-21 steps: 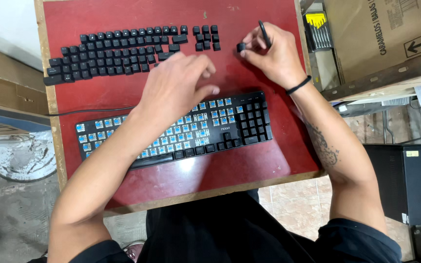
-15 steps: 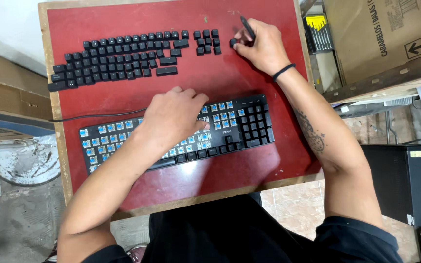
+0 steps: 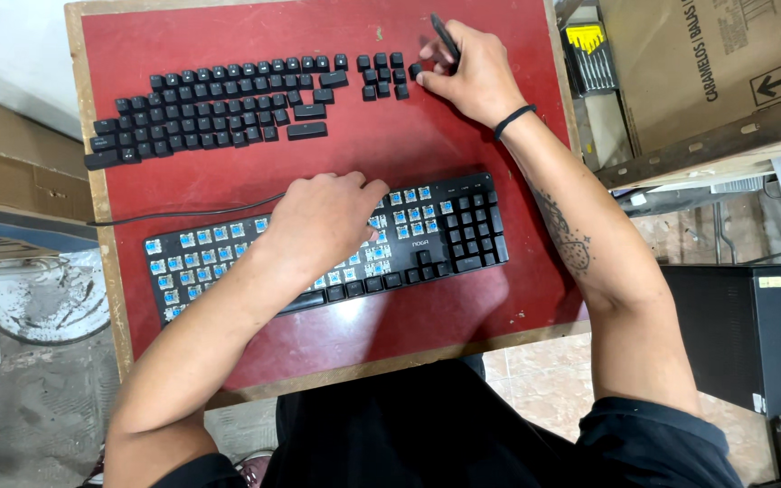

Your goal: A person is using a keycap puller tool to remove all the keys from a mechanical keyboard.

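A black keyboard (image 3: pixel 449 230) with most keycaps off and blue switches showing lies on a red board (image 3: pixel 390 154). My left hand (image 3: pixel 323 221) rests flat on its middle, fingers closed over the switches. Removed black keycaps (image 3: pixel 219 104) lie in rows at the board's far side. My right hand (image 3: pixel 467 72) is at the right end of those rows, holding a thin black tool (image 3: pixel 445 38) and pinching a single black keycap (image 3: pixel 416 70) against the board.
The keyboard's cable (image 3: pixel 183 215) runs left across the board. A cardboard box (image 3: pixel 707 63) and a yellow-and-black set of small tools (image 3: pixel 588 56) sit to the right. A black computer case (image 3: pixel 743 334) stands lower right on the floor.
My left hand drew back from the keycap rows onto the keyboard's middle. My right hand stayed by the loose keycaps with the tool and keycap.
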